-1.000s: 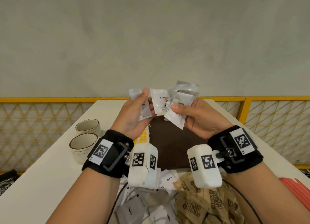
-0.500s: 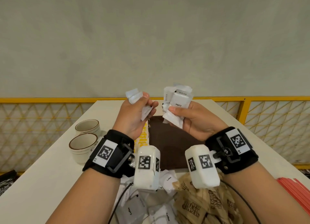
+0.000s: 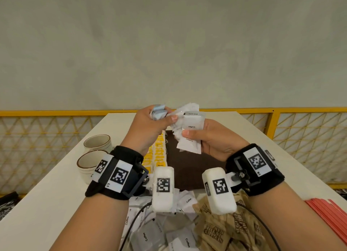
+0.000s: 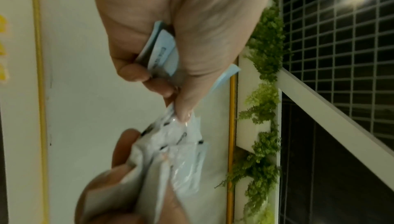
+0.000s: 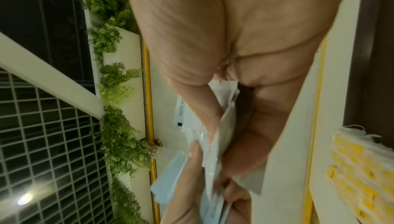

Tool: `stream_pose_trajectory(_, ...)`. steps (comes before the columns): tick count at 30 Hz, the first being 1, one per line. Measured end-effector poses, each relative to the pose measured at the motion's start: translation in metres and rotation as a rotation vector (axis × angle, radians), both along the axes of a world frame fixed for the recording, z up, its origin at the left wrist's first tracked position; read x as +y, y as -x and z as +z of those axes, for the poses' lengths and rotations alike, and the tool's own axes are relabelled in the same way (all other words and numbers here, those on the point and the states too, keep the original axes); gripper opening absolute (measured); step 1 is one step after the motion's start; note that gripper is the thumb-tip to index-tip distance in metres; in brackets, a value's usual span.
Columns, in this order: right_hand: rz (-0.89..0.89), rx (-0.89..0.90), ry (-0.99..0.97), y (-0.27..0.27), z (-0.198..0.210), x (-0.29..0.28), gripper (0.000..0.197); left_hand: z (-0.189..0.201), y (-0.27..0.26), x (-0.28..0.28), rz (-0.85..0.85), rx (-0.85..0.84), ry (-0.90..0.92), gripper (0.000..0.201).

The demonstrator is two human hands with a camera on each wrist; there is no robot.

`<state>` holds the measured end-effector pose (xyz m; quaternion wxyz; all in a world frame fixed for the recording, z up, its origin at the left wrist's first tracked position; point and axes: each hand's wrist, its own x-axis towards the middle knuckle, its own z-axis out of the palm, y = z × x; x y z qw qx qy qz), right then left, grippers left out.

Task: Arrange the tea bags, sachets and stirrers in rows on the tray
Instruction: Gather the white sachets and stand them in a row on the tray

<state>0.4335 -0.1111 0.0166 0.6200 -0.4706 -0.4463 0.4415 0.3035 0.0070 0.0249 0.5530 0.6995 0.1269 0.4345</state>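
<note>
Both hands are raised above the dark brown tray [image 3: 189, 168]. My right hand [image 3: 210, 138] grips a fanned bunch of white coffee sachets [image 3: 191, 130], also seen as sachets [image 4: 179, 146] in the left wrist view and sachets [image 5: 215, 126] in the right wrist view. My left hand [image 3: 150, 124] holds a few sachets [image 3: 158, 112] in its curled fingers, and its thumb and fingertip pinch the top edge of one sachet in the right hand's bunch. Yellow tea bags [image 3: 159, 153] lie in rows along the tray's left side.
Two stacked-looking ceramic cups [image 3: 90, 160] stand at the left on the white table [image 3: 47, 203]. Loose coffee sachets [image 3: 150, 235] and brown sugar sachets [image 3: 225, 230] are heaped near me. Red stirrers [image 3: 326, 217] lie at the right. A yellow railing [image 3: 300, 111] runs behind.
The hands had parted half a second ago, each with its own sachets; now the left hand has come back to the right hand's bunch and pinches a sachet there.
</note>
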Motion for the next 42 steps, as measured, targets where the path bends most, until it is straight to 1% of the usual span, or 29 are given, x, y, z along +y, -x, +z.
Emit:
stream_pose_trajectory(2,-0.03,0.033,-0.02,-0.004,0.001,-0.001,0.029,0.0,0.0,0.005,0.026,-0.017,0.098,0.013)
stream_pose_trajectory(4,-0.076,0.061,-0.033,-0.008,0.002,-0.002,0.03,0.002,0.002,0.009,0.014,-0.044,0.216,0.011)
stream_pose_trajectory(6,-0.132,0.076,-0.046,-0.013,0.004,-0.003,0.029,0.003,0.004,0.012,0.002,-0.061,0.292,0.01)
stream_pose_trajectory(10,-0.19,0.08,-0.141,-0.018,0.008,-0.006,0.022,0.002,0.003,0.016,0.013,-0.056,0.316,0.008)
stream_pose_trajectory(13,-0.179,0.034,-0.158,-0.015,0.009,-0.005,0.03,-0.001,-0.001,0.011,-0.004,-0.026,0.342,0.009)
stream_pose_trajectory(17,-0.188,-0.007,-0.149,-0.013,0.006,-0.002,0.031,-0.005,-0.006,0.0,-0.155,0.093,0.394,0.006)
stream_pose_trajectory(20,-0.122,-0.02,-0.075,-0.013,0.003,-0.002,0.028,-0.007,-0.007,-0.001,-0.243,0.148,0.457,0.026)
stream_pose_trajectory(22,-0.082,-0.012,-0.039,-0.01,0.0,-0.002,0.026,-0.01,-0.009,-0.001,-0.337,0.17,0.465,0.043)
stream_pose_trajectory(24,-0.075,-0.012,-0.033,-0.007,-0.002,0.0,0.029,-0.015,-0.012,-0.004,-0.413,0.193,0.446,0.05)
stream_pose_trajectory(25,-0.078,-0.017,-0.034,-0.006,-0.003,0.001,0.03,-0.016,-0.013,-0.005,-0.434,0.199,0.438,0.049)
stream_pose_trajectory(27,-0.089,-0.013,-0.038,-0.005,-0.004,0.002,0.029,-0.019,-0.016,-0.007,-0.423,0.202,0.436,0.041)
stream_pose_trajectory(31,-0.124,0.02,-0.06,-0.002,-0.005,0.005,0.027,-0.021,-0.02,-0.013,-0.406,0.165,0.487,0.026)
stream_pose_trajectory(34,-0.164,0.014,-0.06,-0.002,-0.005,0.007,0.029,-0.022,-0.023,-0.011,-0.406,0.114,0.549,0.031)
stream_pose_trajectory(36,-0.193,0.017,-0.059,-0.003,-0.004,0.007,0.029,-0.02,-0.024,-0.008,-0.376,0.055,0.618,0.033)
stream_pose_trajectory(37,-0.213,0.023,-0.066,-0.004,-0.004,0.008,0.03,-0.02,-0.024,-0.005,-0.355,0.018,0.66,0.028)
stream_pose_trajectory(39,-0.274,0.047,-0.095,-0.008,-0.003,0.008,0.031,-0.018,-0.023,-0.002,-0.302,-0.034,0.701,0.012)
stream_pose_trajectory(40,-0.312,0.066,-0.113,-0.009,-0.002,0.009,0.032,-0.018,-0.022,-0.002,-0.276,-0.016,0.674,0.008)
stream_pose_trajectory(42,-0.387,0.104,-0.154,-0.012,-0.002,0.01,0.031,-0.018,-0.02,-0.003,-0.267,0.091,0.552,0.01)
